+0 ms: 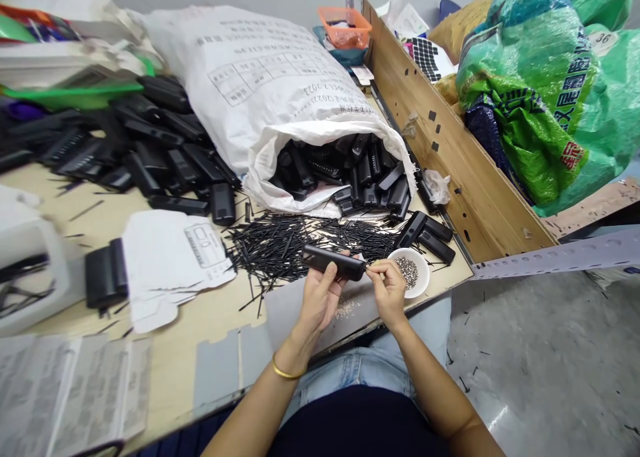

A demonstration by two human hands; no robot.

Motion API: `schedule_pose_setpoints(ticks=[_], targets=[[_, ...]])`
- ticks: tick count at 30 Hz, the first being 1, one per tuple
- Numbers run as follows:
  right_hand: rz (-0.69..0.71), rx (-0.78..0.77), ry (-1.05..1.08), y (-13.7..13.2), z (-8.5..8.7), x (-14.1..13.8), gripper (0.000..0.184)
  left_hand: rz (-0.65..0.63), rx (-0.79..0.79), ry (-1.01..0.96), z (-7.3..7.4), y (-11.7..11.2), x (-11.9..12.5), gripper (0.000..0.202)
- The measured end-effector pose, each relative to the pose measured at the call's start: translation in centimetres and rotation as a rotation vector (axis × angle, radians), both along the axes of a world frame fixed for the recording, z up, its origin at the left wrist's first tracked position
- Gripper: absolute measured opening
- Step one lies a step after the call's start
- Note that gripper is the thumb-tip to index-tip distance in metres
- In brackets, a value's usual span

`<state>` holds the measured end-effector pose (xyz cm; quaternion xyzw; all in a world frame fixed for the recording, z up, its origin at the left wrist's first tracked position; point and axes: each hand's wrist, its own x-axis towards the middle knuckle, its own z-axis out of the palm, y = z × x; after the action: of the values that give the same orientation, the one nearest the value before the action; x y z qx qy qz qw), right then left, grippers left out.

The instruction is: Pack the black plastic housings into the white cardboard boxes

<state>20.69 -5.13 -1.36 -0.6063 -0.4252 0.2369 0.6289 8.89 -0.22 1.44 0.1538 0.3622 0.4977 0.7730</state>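
My left hand [319, 302] is closed around a black oblong plastic case [331, 260], held nearly level above the front of the table. My right hand [390, 289] pinches at the case's right end; what sits between its fingertips is too small to make out. Right beside that hand stands a white bowl [425, 280] with many small metallic pieces [407, 270] in it. Behind both hands spreads a heap of thin black sticks [280, 247]. Several more black cases [436, 245] lie behind the bowl.
A white woven sack [260, 64] lies open towards me, full of black cases [367, 167]. More cases [155, 137] are piled at left, near flat white cartons [165, 260]. A wooden board [450, 157] edges the table's right side, with green bags [530, 110] beyond.
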Motion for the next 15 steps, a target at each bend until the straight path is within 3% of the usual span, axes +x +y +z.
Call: schedule_pose_setpoints(ticks=[5, 11, 13, 15], targets=[[0.109, -0.025, -0.164, -0.4, 0.0, 0.8, 0.013, -0.037, 0.073, 0.115, 0.1, 0.0, -0.4, 0.040], [0.135, -0.129, 0.104, -0.5, -1.5, 0.4, 0.008, -0.171, -0.021, 0.111, 1.0, 0.8, -0.8, 0.033], [0.155, -0.161, 0.185, -0.9, -1.7, 1.1, 0.010, -0.164, 0.052, 0.121, 1.6, 0.8, -1.6, 0.031], [0.112, -0.180, 0.166, -1.5, -1.6, 2.4, 0.014, -0.103, 0.228, 0.195, 1.8, 0.5, -2.6, 0.031]])
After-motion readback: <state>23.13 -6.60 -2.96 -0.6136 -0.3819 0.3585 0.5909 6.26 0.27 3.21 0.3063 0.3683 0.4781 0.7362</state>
